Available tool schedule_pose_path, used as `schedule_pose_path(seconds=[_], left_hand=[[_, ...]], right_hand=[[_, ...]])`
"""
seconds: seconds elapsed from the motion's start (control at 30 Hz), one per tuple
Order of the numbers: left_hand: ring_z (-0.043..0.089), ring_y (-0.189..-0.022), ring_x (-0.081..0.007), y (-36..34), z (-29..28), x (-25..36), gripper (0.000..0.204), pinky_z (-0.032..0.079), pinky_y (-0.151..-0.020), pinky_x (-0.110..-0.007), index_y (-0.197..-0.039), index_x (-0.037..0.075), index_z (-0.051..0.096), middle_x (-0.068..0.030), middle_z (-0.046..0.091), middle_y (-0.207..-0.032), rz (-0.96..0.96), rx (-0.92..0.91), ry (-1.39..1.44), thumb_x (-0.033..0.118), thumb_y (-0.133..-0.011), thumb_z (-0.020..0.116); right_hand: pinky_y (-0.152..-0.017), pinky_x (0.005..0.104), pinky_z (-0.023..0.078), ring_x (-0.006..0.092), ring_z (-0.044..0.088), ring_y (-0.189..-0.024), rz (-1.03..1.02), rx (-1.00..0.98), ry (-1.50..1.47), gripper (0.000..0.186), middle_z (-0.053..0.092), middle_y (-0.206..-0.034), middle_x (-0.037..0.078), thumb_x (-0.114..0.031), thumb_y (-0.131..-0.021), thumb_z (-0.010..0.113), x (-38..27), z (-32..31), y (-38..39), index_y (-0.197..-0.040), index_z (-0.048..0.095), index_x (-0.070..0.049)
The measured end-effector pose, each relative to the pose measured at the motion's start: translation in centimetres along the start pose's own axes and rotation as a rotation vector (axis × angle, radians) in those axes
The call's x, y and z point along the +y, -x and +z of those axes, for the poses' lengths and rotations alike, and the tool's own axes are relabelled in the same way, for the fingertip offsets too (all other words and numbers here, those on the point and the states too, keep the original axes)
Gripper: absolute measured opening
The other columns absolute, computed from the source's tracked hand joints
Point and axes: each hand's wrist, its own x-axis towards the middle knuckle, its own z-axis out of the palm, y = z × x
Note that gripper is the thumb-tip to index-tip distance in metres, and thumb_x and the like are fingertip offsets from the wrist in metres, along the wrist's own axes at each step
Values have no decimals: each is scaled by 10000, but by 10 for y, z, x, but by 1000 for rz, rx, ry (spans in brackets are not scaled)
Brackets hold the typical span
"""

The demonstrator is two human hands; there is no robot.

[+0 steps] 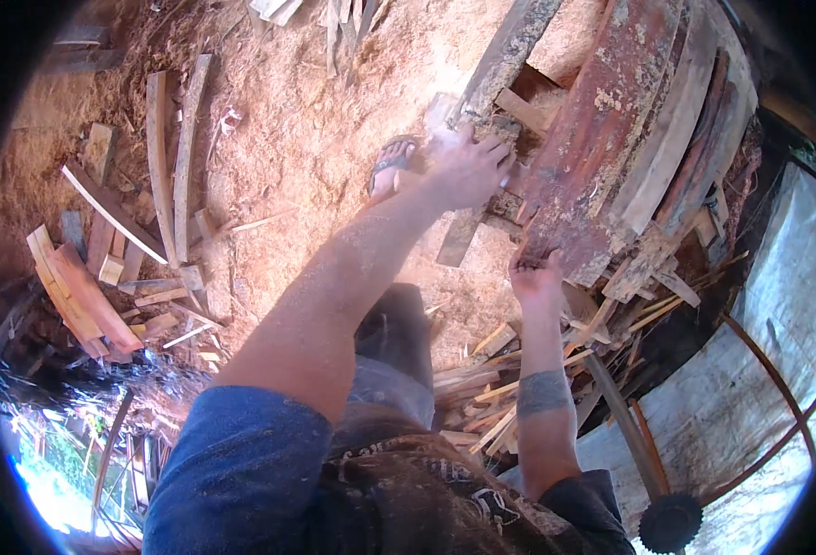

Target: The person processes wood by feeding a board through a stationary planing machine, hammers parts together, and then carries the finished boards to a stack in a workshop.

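Note:
My left hand point(471, 170) reaches forward with its fingers spread and bent over, near the end of a weathered grey beam point(500, 69) and beside a wide plank. No held thing shows in it. Closer to me, my right hand point(537, 276) has its fingers curled at the near end of that wide reddish-brown wooden plank point(593, 139), which is flecked with sawdust. Its fingertips are partly hidden at the plank's edge. Between the two hands, short wood offcuts point(463, 236) stick out beneath the plank.
Sawdust point(288, 139) covers the ground. Curved wooden strips point(186, 157) and stacked offcuts point(84, 296) lie at the left. Pale curved slabs point(676, 129) lean against the plank's right side. Thin scraps point(500, 398) pile up near my right forearm. A whitish sheet point(731, 388) spreads at the right.

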Motion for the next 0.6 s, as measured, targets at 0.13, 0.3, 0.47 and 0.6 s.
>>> schedule_pose_path(seconds=[0.13,0.3,0.47,0.6], left_hand=[[494,-1243,-235,-4,-10,3,499,384,-1049,-526,-1280,74,621,-93,574,-1228,3,-6,37,319,-848,662],[523,-1259,-234,-7,-14,0,600,334,-1112,-547,-1374,73,557,-68,594,-1279,-39,-108,131,430,-903,657],[519,-1261,-246,-8,-18,8,649,333,-1121,-532,-1366,76,551,-89,593,-1274,-40,-33,102,455,-862,706],[524,-1238,-299,5,-36,5,657,321,-1144,-507,-1365,108,532,-121,572,-1268,-107,46,53,370,-806,756]], right_hand=[[-890,410,522,235,607,-1040,-18,29,-2,464,609,-1225,77,-508,-1059,452,0,-3,-2,-1296,551,-122],[-961,453,493,259,570,-1080,-39,-15,-19,535,591,-1224,87,-554,-1029,492,3,-5,2,-1323,530,-110],[-998,573,491,304,588,-1104,46,93,310,681,622,-1195,98,-662,-946,554,-6,-9,8,-1357,520,-121],[-995,490,496,316,596,-1060,63,62,329,654,593,-1175,156,-655,-968,529,-11,-10,31,-1281,550,-81]])
